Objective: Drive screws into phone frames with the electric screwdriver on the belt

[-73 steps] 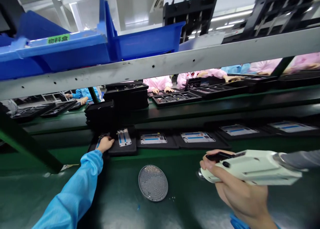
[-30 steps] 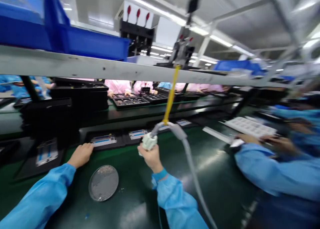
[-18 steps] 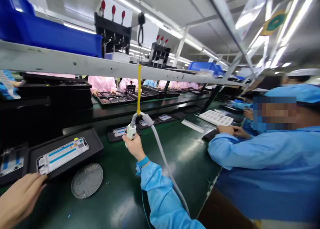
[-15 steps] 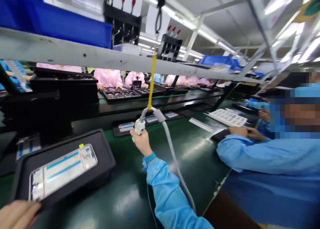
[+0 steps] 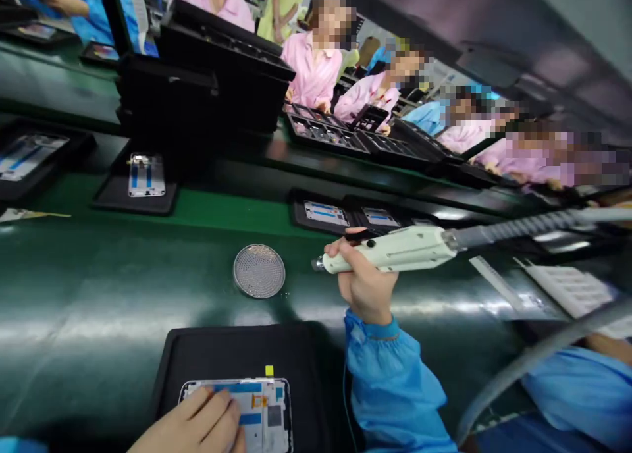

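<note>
In my right hand [image 5: 365,278] is a white electric screwdriver [image 5: 409,250], its fingers wrapped round the front of the body. The screwdriver lies nearly level, its metal tip pointing left towards a round dish [image 5: 259,271] with a dotted, screw-like pattern of small pieces. At the bottom, a silver phone frame [image 5: 264,421] with blue strips and a yellow tab lies in a black tray [image 5: 222,344]. Over the left part of the frame my left hand [image 5: 197,423] presses with fingers bent and close together. Its thumb is mostly hidden.
Behind are more black trays with phone frames [image 5: 147,175], [image 5: 326,213]. A tall black tray stack [image 5: 197,104] stands at the back left. The grey hose [image 5: 538,357] loops at the right, near a co-worker's blue sleeve [image 5: 577,394]. People in pink sit across the bench.
The view has swung down and left. My right hand has brought the screwdriver down from its hanging yellow strap, now level. My left hand has moved from the tray's edge onto the phone frame.
</note>
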Demonstrator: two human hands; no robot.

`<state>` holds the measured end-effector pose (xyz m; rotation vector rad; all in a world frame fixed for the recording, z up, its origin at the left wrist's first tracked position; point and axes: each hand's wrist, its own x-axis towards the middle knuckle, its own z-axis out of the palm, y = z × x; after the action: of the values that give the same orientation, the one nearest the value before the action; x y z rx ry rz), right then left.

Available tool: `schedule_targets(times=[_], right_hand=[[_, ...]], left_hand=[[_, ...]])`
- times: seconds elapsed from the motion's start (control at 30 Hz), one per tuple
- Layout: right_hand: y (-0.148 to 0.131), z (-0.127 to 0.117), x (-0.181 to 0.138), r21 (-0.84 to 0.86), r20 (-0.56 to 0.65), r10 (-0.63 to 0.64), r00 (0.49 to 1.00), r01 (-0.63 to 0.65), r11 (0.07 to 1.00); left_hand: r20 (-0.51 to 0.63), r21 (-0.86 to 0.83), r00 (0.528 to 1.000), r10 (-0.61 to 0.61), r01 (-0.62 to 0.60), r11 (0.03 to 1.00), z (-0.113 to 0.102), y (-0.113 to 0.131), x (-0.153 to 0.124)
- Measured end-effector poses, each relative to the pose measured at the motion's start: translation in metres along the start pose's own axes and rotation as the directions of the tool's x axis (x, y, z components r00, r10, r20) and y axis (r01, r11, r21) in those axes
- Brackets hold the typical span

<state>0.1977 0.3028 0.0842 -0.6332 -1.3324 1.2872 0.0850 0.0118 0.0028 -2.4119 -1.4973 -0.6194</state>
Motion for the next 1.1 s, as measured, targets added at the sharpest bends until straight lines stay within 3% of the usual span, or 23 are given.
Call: schedule_targets(times=[0.13,0.3,0.73,1.1], right_hand=[[0.012,0.037,-0.015,0.056,0.137,0.098,0.986,-0.106,0.993],[0.034,0.065,-0.023,0.048,0.245,0.154,0.957,-0.171,0.984],[0.047,0.071,-0.031,-0.071,0.255,0.202,0.946,-0.19,0.979],[0.05,0.073,-0.033,-0.051,0.271,0.182,0.945,-0.175,0.983]], left_hand=[[0.14,0.013,0.99,0.028,-0.03,0.999,-0.002,-0.024,0.025],[0.131,-0.013,0.991,-0.035,0.037,0.999,-0.001,-0.038,0.027],[0.136,-0.15,0.991,0.004,0.016,0.989,-0.005,-0.064,0.038],[0.095,-0.066,0.989,-0.109,0.116,0.991,0.006,-0.038,0.027]])
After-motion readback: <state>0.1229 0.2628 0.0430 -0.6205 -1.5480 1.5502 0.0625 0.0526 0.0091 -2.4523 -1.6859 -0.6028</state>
